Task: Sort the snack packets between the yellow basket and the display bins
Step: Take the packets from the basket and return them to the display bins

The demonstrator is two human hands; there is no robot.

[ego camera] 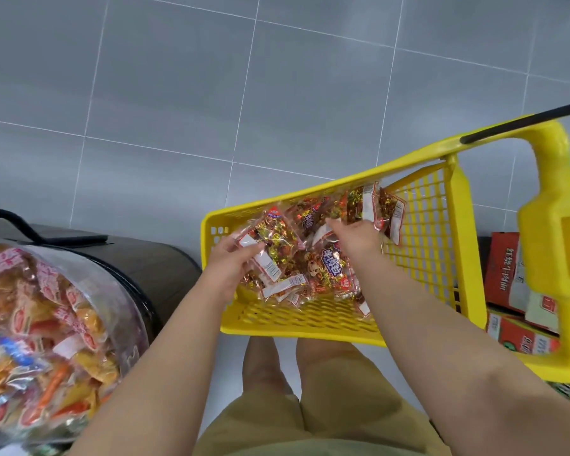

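Your left fingers (242, 250) are curled on the near edge of 1 packet (275, 236), thumb beside its white label. Judged purpose: this grip draws the packet off the pile (329, 268). Your left hand (227, 268) sits over the left end of the basket (310, 315).

Your right fingers (334, 225) reach down into the pile with the back of the hand up. It cannot be told whether they clamp a packet or only press on it. Judged purpose: the right hand (357, 240) steadies or separates the pile while the left extracts.

All red-gold packets lie inside the basket, heaped toward its far wall. The basket sits skewed to the tile lines, with its handle (553, 232) to your right.

A clear bin (122, 291) of orange packets stands well apart on your left, on a dark unit (171, 264). Red cartons (504, 268) sit beyond the handle. The floor (277, 93) is grey tile.
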